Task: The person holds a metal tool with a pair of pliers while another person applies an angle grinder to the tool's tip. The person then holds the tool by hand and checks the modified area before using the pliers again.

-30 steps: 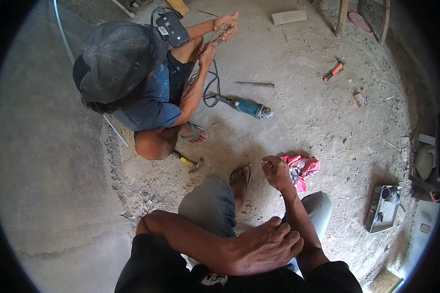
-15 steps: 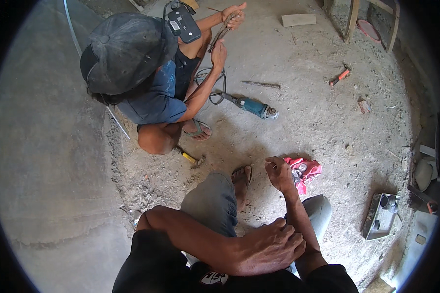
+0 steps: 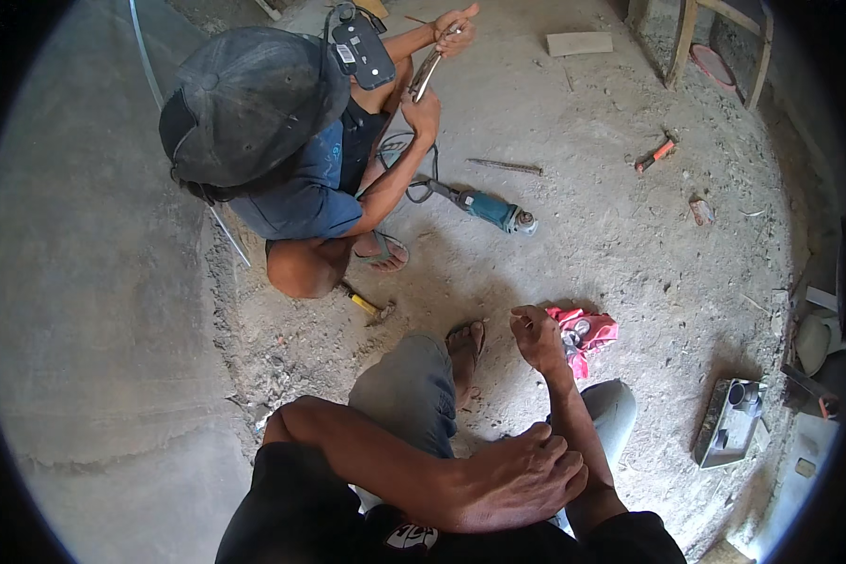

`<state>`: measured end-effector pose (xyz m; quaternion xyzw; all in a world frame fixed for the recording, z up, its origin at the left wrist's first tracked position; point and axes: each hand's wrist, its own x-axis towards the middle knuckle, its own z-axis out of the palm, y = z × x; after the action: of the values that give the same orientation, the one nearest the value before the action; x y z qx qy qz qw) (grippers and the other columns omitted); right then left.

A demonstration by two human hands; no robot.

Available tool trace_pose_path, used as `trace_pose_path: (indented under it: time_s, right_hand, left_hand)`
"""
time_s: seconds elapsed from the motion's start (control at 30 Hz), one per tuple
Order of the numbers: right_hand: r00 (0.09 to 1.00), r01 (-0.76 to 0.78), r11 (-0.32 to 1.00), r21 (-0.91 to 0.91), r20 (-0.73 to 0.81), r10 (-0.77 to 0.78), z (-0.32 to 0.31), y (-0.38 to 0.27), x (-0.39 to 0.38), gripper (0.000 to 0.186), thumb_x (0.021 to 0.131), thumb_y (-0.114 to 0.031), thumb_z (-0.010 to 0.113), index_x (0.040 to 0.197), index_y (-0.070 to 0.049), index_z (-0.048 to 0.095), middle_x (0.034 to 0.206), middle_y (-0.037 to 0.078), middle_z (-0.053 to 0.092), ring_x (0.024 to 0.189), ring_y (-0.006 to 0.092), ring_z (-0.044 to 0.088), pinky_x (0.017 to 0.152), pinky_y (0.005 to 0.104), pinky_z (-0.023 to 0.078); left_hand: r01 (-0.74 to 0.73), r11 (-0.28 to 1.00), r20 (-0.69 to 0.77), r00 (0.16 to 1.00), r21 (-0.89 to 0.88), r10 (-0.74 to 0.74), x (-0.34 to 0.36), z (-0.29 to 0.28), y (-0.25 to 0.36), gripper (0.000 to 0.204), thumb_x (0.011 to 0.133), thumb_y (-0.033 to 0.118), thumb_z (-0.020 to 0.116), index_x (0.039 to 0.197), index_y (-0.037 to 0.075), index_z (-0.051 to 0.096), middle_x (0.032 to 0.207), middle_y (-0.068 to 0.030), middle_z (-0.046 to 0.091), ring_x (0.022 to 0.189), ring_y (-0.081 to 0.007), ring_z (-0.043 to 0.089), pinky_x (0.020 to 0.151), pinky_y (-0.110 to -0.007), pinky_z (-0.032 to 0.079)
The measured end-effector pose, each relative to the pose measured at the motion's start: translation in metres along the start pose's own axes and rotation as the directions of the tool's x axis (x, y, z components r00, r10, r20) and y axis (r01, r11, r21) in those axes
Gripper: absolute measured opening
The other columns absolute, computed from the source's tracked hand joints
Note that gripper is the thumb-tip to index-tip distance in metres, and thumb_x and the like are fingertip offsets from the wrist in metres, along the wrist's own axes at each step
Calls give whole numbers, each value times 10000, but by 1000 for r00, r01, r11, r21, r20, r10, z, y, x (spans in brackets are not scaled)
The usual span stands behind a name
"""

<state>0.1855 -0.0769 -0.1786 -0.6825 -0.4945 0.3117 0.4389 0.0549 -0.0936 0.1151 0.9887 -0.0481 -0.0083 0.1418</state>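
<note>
My left hand [image 3: 522,477] lies across my right forearm, fingers curled over it. Beyond my right knee hangs my right hand [image 3: 538,338], its fingers bent in toward the thumb. A small pale spot shows at those fingers, too small to name. Just right of that hand, a crumpled pink-red bag or cloth [image 3: 603,329] lies on the ground with several round silvery pieces [image 3: 575,333] on it. Across from me a squatting person in a dark cap [image 3: 244,103] holds a slim metal piece [image 3: 427,75] in both hands.
A teal angle grinder [image 3: 491,209] with its cord lies mid-floor, near a metal rod [image 3: 506,166]. A yellow-handled hammer [image 3: 365,305] is by the person's knee. Farther right are an orange-handled tool [image 3: 657,155], a broken piece [image 3: 701,211] and a grey tray [image 3: 712,451].
The other person has turned the metal piece, and a bright edge now shows. My hands keep their places; the view has shifted slightly.
</note>
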Motion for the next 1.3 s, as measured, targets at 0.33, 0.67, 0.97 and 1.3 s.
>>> trace_pose_path:
  time_s: [0.33, 0.67, 0.97, 1.3]
  right_hand:
    - [1000, -20, 1000, 10, 18, 20, -1, 0, 1, 249, 876, -143, 671, 1062, 21, 686, 853, 195, 695, 760, 267, 694, 682, 352, 541]
    - [996, -76, 997, -12, 40, 76, -3, -7, 1, 239, 830, -123, 690, 1048, -26, 697, 930, 191, 697, 801, 309, 685, 721, 384, 547]
    - [1000, -5, 1000, -10, 18, 5, 1, 1, 0, 249, 874, -141, 675, 1070, 13, 689, 872, 192, 694, 757, 262, 687, 694, 352, 541]
    - [1000, -7, 1000, -10, -11, 7, -2, -1, -1, 246, 871, -147, 672, 1056, 14, 694, 892, 199, 696, 769, 275, 688, 707, 356, 543]
  left_hand:
    - [-11, 999, -33, 999, 45, 13, 0, -3, -1, 287, 844, 270, 580, 995, 27, 597, 744, 21, 452, 727, -119, 484, 675, -290, 390]
    - [-17, 997, -33, 999, 71, 19, -2, -3, 0, 292, 851, 277, 568, 999, 27, 589, 764, 13, 475, 738, -118, 501, 679, -292, 396]
    - [-23, 998, -7, 1000, 55, 23, -1, -3, 0, 275, 852, 277, 564, 966, 28, 587, 753, 9, 467, 725, -121, 497, 675, -291, 396]
    - [-9, 999, -61, 998, 45, 12, -1, -1, 1, 259, 841, 274, 573, 951, 40, 586, 748, 14, 455, 723, -119, 484, 692, -288, 389]
